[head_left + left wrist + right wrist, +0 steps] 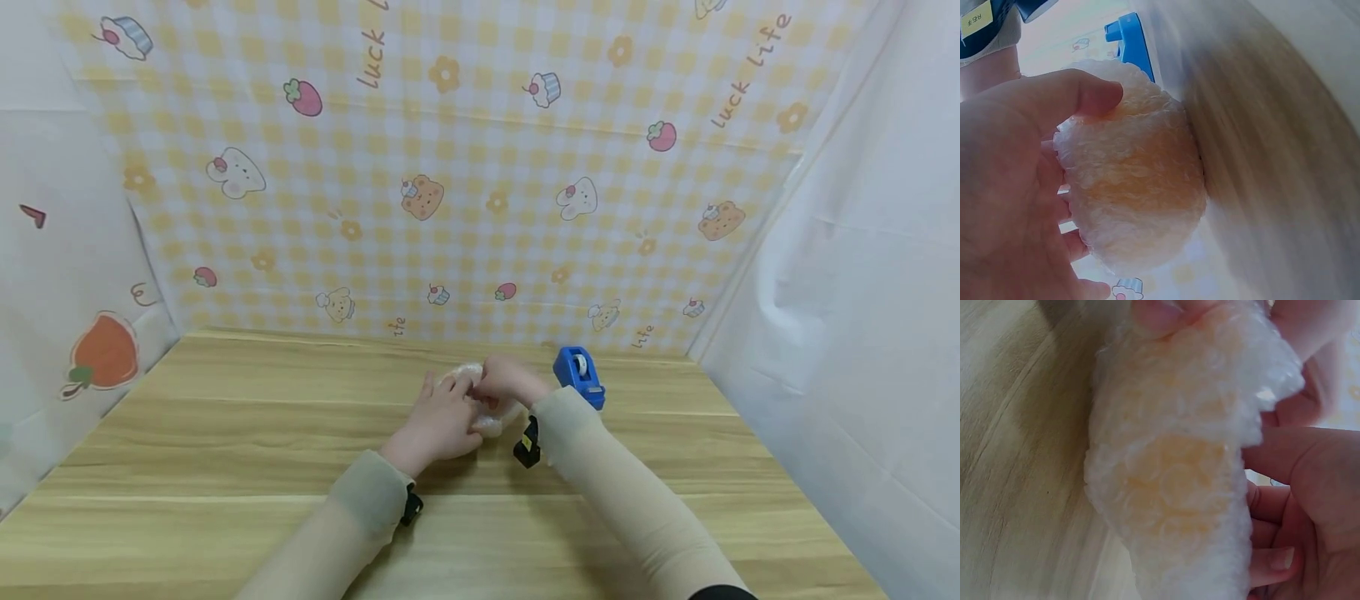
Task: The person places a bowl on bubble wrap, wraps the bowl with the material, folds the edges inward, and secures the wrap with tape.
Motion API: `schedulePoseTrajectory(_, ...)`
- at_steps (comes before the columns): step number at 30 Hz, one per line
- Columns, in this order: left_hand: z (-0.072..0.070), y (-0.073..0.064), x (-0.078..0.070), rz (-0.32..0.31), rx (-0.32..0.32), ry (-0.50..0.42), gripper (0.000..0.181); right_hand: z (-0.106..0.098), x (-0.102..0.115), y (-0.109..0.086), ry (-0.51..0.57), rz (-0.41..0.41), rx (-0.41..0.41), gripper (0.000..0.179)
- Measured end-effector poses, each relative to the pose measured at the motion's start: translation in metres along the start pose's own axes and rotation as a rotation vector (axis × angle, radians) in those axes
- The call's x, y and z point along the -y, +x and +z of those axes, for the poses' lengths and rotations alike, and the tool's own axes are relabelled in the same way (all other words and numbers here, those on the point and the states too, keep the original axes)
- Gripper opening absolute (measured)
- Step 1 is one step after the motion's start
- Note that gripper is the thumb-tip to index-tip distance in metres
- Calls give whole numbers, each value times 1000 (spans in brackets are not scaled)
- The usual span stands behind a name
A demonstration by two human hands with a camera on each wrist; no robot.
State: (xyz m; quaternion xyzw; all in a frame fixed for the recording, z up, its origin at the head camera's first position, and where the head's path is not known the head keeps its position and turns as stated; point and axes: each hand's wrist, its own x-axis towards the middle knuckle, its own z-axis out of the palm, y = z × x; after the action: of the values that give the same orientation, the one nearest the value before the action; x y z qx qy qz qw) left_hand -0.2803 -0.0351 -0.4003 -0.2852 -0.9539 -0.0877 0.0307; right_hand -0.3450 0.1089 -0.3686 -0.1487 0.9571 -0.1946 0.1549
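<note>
A bundle of bubble wrap (489,427) is between my two hands on the wooden table. Something orange-yellow shows through the plastic, its kind hidden by the layers. My left hand (438,423) holds the bundle from the left; in the left wrist view its thumb lies across the wrap (1141,169) and its fingers go behind. From the far right side my right hand (513,379) reaches in with curled fingers. The right wrist view has this hand (1316,512) gripping the edge of the bubble wrap (1179,487); its thumb tip is hidden there.
A blue tape dispenser (589,388) with a roll of tape stands just beyond the right forearm. Wood-grain table surface (247,433) extends around the hands. A checked, printed cloth (480,250) hangs along the back edge, and white cloth (847,333) hangs on the right.
</note>
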Motion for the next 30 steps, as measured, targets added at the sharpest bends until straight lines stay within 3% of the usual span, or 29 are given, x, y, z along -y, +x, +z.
schedulePoseTrajectory(5,0,0,1,-7,3,3,32,3,0,2,-24,36,1,28)
schedulePoseTrajectory(12,4,0,3,-5,27,-1,25,2,8,2,-111,77,78,31)
schedulePoseTrajectory(20,4,6,10,-30,40,-63,19,1,18,5,-108,84,117,29)
schedulePoseTrajectory(30,0,14,7,-14,53,-57,17,-2,18,13,-207,196,119,26)
